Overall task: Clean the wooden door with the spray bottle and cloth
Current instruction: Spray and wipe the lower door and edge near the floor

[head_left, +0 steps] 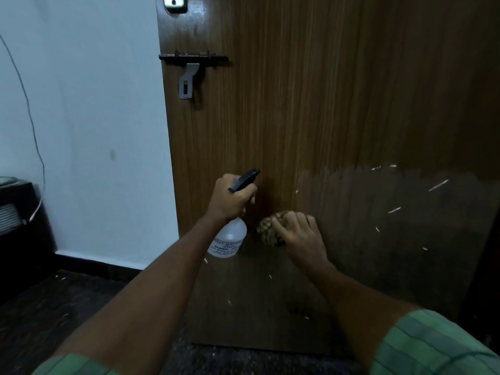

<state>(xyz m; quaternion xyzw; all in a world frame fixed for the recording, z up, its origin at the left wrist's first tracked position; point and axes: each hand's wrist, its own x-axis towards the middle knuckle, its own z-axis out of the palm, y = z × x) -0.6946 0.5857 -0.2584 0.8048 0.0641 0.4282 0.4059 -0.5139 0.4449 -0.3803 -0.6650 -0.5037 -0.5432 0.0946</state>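
Note:
The brown wooden door (311, 104) fills the middle and right of the view. Its lower part looks duller and carries several pale scratch marks. My left hand (230, 198) grips the neck of a clear spray bottle (230, 239) with a black trigger head pointing at the door. Just to its right, my right hand (297, 234) holds a bunched tan patterned cloth (267, 230) against the door surface.
A black sliding bolt with a grey hasp (189, 69) sits on the door's left edge, and another metal fitting (174, 2) is at the top. A white wall (81, 104) with a hanging cable is on the left. Dark furniture (16, 217) stands at far left on the dark floor.

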